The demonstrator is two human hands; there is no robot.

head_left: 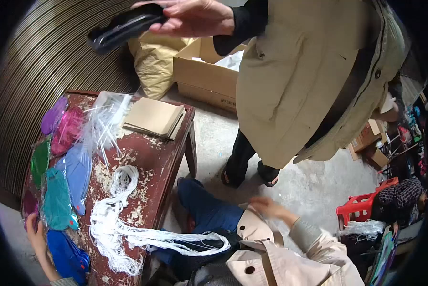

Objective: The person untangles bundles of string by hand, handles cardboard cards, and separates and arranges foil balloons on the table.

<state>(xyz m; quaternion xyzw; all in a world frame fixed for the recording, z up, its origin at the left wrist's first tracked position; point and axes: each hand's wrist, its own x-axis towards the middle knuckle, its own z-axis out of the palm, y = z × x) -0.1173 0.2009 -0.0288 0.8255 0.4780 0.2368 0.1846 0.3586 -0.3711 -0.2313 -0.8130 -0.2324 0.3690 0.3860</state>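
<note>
At the lower left, my left hand (37, 238) rests at the table's left edge, fingers spread, beside a dark purple packet (30, 204) and a blue packet (68, 255). My right hand (267, 208) is over my lap, blurred by motion, so its fingers are unclear. White thread (116, 229) lies in a looped bundle on the red-brown table (152, 157), and its strands hang across to my lap. Teal (59, 198), light blue (76, 174), green (41, 159), pink (68, 131) and purple (54, 114) packets line the table's left side.
Clear bags with white sticks (106, 119) and brown cards (154, 117) lie at the table's far end. A standing person (295, 86) holds a black object (125, 29). Behind are a yellow sack (156, 66) and a carton (204, 88). A red stool (361, 206) and another person are right.
</note>
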